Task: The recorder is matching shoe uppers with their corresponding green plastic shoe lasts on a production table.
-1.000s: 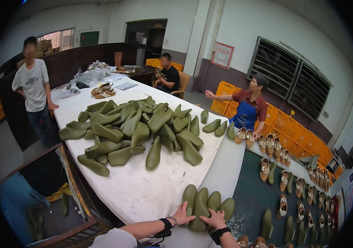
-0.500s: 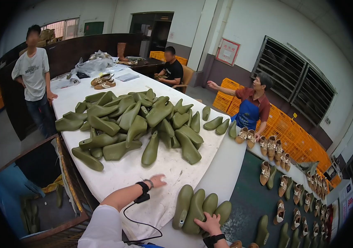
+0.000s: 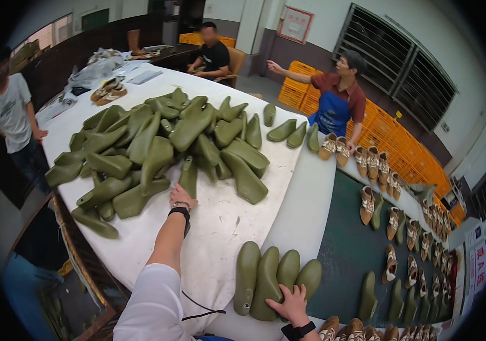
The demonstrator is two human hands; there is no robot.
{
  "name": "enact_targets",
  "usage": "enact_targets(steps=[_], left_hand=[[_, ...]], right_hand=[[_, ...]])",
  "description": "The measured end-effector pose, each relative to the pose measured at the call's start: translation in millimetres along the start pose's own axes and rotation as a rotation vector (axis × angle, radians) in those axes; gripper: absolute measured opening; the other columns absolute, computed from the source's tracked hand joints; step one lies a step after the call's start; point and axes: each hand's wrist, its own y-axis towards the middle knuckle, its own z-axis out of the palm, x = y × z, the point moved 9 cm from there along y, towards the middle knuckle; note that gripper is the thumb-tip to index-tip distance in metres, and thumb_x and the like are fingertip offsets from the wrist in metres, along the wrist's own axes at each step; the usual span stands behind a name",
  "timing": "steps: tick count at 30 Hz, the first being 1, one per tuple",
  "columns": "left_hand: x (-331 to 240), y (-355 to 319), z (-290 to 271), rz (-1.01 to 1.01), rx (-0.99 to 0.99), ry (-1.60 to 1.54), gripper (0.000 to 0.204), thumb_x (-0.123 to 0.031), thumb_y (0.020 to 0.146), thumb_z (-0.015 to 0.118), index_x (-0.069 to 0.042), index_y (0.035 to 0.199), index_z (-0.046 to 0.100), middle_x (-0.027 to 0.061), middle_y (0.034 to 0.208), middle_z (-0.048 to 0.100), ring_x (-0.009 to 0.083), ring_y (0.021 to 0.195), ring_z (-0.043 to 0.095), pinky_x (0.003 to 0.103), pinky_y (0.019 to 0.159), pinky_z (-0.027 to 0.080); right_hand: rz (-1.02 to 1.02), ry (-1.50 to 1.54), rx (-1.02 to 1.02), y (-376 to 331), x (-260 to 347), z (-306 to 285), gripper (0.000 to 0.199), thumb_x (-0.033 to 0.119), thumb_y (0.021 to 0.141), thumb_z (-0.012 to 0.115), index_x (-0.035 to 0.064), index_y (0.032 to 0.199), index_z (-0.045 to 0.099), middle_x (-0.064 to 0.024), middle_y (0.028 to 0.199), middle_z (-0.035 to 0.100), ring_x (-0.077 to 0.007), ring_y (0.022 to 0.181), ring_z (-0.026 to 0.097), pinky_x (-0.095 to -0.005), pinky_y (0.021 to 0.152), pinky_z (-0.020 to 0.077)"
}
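Your left hand (image 3: 181, 197) is stretched far out over the white cloth-covered table (image 3: 220, 227), fingers closing on the near end of one upright olive-green plastic shoe last (image 3: 187, 176) at the near edge of the big heap of olive-green shoe lasts (image 3: 157, 142). The grip looks narrow, curled round the last (whether it is fully clamped, you cannot tell from here). A black wrist strap sits just behind that hand, and a thin black cable (image 3: 200, 304) trails down beside your white sleeve.

Your right hand (image 3: 291, 304) lies near, at the table's near right edge, spread fairly wide with its fingers resting against the near ends of a row of four olive-green lasts (image 3: 271, 275) set side by side. It touches them; it lifts nothing.

Right of the cloth runs a dark green work surface (image 3: 345, 256) with tan and white finished shoes (image 3: 393, 221) in a line running far to near. A person in a red shirt and blue apron (image 3: 336, 105) stands at the far right, one arm held out. Behind are stacked orange plastic crates (image 3: 391, 142). Far off, a person in black (image 3: 213, 54) sits; at the far left, a person in a grey shirt (image 3: 12, 113) stands by the table.
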Motion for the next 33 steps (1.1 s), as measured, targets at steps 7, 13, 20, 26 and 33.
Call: enact_targets(steps=[7,13,20,26,33], left_hand=[[-11,-11,-3,-0.036,-0.127,0.062,0.099,-0.037,0.062,0.07,-0.003,0.134,0.011,0.015,0.122,0.038,0.0279,0.113,0.041,0.041,0.091,0.038],[11,-61,-19,0.35,-0.2,0.105,0.083,-0.028,0.06,0.068,0.0,0.124,0.024,0.0187,0.107,0.046,0.0336,0.1,0.049,0.042,0.084,0.042],[13,-163,4,0.591,0.358,-0.151,0.083,-0.03,0.055,0.072,0.003,0.119,0.033,0.0233,0.11,0.049,0.033,0.103,0.05,0.036,0.088,0.042],[-94,-216,10,0.961,0.582,-0.249,0.085,-0.029,0.057,0.072,0.002,0.124,0.031,0.0205,0.116,0.046,0.0294,0.109,0.047,0.033,0.094,0.037],[-272,-161,-5,1.256,-0.047,-0.265,0.081,-0.03,0.064,0.068,0.0,0.129,0.03,0.0222,0.12,0.045,0.035,0.114,0.041,0.038,0.098,0.033]], right_hand=[[0.014,-0.068,-0.017,3,0,-2,0.069,0.059,0.063,0.063,0.0226,0.121,0.05,-0.0248,0.125,0.035,-0.0443,0.125,0.016,-0.0676,0.085,0.0289],[0.025,-0.038,0.037,4,5,-3,0.071,0.06,0.064,0.061,0.0232,0.123,0.047,-0.0248,0.128,0.033,-0.044,0.127,0.014,-0.0681,0.088,0.0255],[0.046,-0.045,0.061,2,0,1,0.071,0.061,0.066,0.059,0.0237,0.125,0.046,-0.0242,0.131,0.031,-0.0435,0.128,0.013,-0.0685,0.089,0.0239],[0.049,-0.051,0.049,3,4,2,0.069,0.06,0.067,0.058,0.0241,0.125,0.046,-0.0237,0.131,0.03,-0.0416,0.128,0.014,-0.0689,0.089,0.0233],[0.018,-0.077,-0.003,9,6,2,0.071,0.062,0.065,0.059,0.0229,0.123,0.048,-0.0259,0.128,0.034,-0.0446,0.126,0.019,-0.0683,0.086,0.0276]])
